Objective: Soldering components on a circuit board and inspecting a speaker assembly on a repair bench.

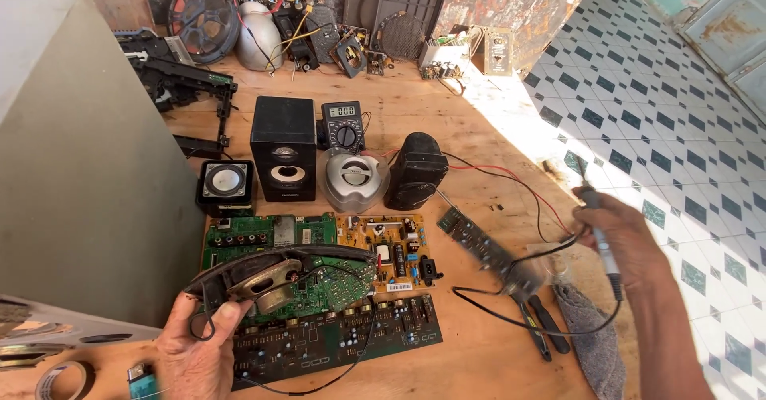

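Black plastic frames the speaker assembly [279, 276], which the left hand [195, 352] clasps by its near-left end above the green circuit boards [335, 340]. Its long axis runs left to right, rising slightly toward the right. The right hand [626, 240] is well apart on the right, closed around a soldering iron [600, 236] (tip up, cord trailing down), beside pliers [542, 328] and a grey cloth [594, 344].

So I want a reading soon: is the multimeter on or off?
On: the multimeter stands behind the silver speaker, its display showing digits.
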